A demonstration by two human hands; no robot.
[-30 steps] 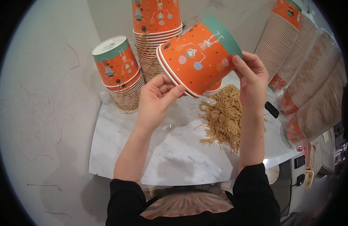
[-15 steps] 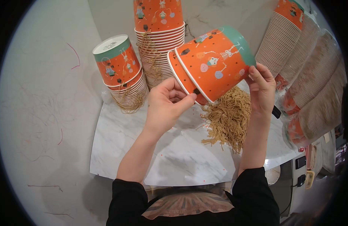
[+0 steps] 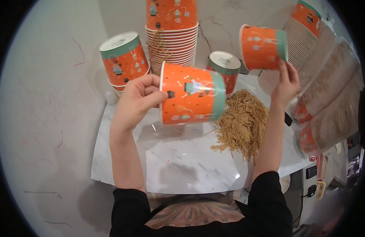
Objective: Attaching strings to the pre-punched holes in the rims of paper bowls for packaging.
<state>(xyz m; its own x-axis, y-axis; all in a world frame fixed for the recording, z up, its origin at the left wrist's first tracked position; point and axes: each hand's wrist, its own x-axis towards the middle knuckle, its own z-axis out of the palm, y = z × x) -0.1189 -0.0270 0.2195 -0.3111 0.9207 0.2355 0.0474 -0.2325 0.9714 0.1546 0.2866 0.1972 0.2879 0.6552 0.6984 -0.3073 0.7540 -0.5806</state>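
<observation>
My left hand [image 3: 137,100] pinches the rim of an orange paper bucket [image 3: 188,98] with a green base band, held on its side above the table. Further right, my right hand [image 3: 286,85] grips a second orange paper bucket [image 3: 261,47] near its green base, its rim pointing left. The two buckets are apart. Between my forearms lies a heap of tan cords [image 3: 245,122] on the white marbled table [image 3: 190,173]. Behind the hands stand a tall stack of upside-down buckets [image 3: 172,47], a shorter stack [image 3: 125,59] and an upside-down bucket [image 3: 226,69], its lower part partly hidden.
Long plastic-wrapped stacks of buckets [image 3: 329,87] lean along the right side. Tan cords [image 3: 158,45] hang on the tall stack. A pale wall [image 3: 44,118] with scribbles borders the table on the left. Black plugs [image 3: 311,172] sit at the lower right.
The two nested buckets have come apart. My right hand carried one up and to the right; my left hand moved left with the other. An upside-down bucket behind is now visible.
</observation>
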